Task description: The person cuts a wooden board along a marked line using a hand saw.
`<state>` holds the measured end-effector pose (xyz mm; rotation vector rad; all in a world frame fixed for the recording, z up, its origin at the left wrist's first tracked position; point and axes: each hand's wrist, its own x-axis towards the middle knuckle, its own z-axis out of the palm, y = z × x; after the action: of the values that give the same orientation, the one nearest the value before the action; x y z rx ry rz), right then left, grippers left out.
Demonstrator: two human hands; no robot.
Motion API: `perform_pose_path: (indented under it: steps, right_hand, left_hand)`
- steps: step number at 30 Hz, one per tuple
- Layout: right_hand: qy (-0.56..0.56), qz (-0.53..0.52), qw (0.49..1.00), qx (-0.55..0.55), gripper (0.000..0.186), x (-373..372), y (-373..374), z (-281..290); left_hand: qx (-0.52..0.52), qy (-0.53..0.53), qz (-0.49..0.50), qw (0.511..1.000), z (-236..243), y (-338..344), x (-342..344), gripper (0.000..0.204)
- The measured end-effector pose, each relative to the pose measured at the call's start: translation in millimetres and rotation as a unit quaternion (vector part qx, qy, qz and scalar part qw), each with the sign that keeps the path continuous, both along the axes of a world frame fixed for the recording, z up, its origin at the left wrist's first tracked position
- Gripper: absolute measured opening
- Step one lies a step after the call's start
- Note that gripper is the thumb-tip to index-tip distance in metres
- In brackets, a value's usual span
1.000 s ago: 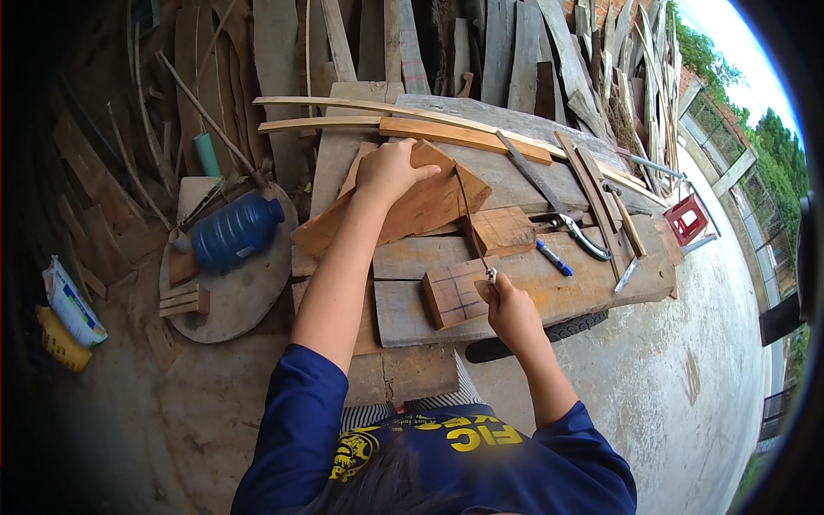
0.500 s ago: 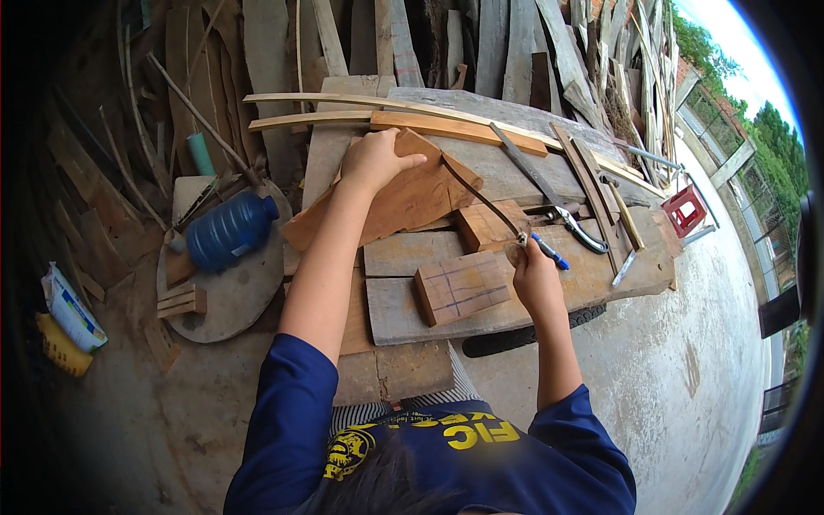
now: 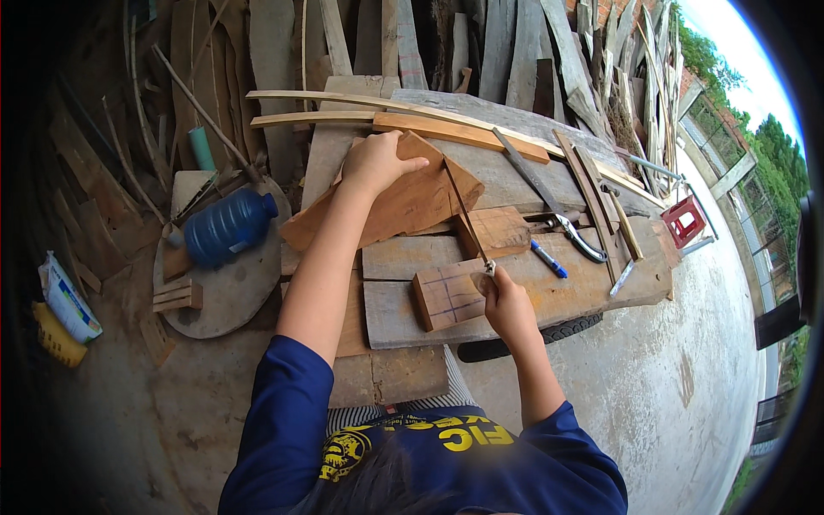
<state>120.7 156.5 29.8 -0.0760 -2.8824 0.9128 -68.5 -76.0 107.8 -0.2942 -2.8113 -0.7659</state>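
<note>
My left hand grips the upper edge of a brown wooden board, its thumb lying along the top. The board leans at an angle on the plank workbench. In my right hand is the handle of a handsaw, whose thin blade appears nearly edge-on. The blade reaches from my fist up to the board's upper right edge. Below the blade lies a wooden block with dark lines drawn on it, partly hidden by the saw's handle end. A second block sits behind it.
A blue marker lies right of the blocks. Farther back are a saw with a curved grey handle, wooden strips and a hammer. Left stands a blue water jug on a round board. A red crate is at right.
My right hand has drawn the handsaw toward me and a little left, over the marked block. The blade, bowed before, now looks straight. My left hand stays on the board.
</note>
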Motion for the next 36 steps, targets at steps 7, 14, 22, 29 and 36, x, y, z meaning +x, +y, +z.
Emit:
perform_pose_path:
  steps: [7, 14, 22, 29, 36]
  right_hand:
    - [0.045, -0.022, 0.999, 0.019, 0.015, -13, 20, -2]
    - [0.021, 0.010, 1.000, 0.006, 0.015, -41, -19, 8]
    - [0.031, 0.000, 0.997, 0.075, 0.019, -91, -37, 19]
    - [-0.031, -0.017, 0.998, 0.050, 0.020, -8, -9, 3]
    - [0.027, -0.043, 0.998, 0.033, 0.018, -43, 14, 23]
  left_hand:
    - [-0.007, -0.011, -0.008, 1.000, 1, -2, -3, 0.064]
    - [-0.005, 0.042, -0.025, 0.999, -2, 1, 12, 0.067]
    - [-0.014, 0.037, -0.020, 0.999, 3, -3, 12, 0.060]
    - [-0.032, 0.046, -0.007, 0.998, 4, 1, 12, 0.062]
    - [0.009, 0.001, -0.020, 1.000, -2, -8, -7, 0.076]
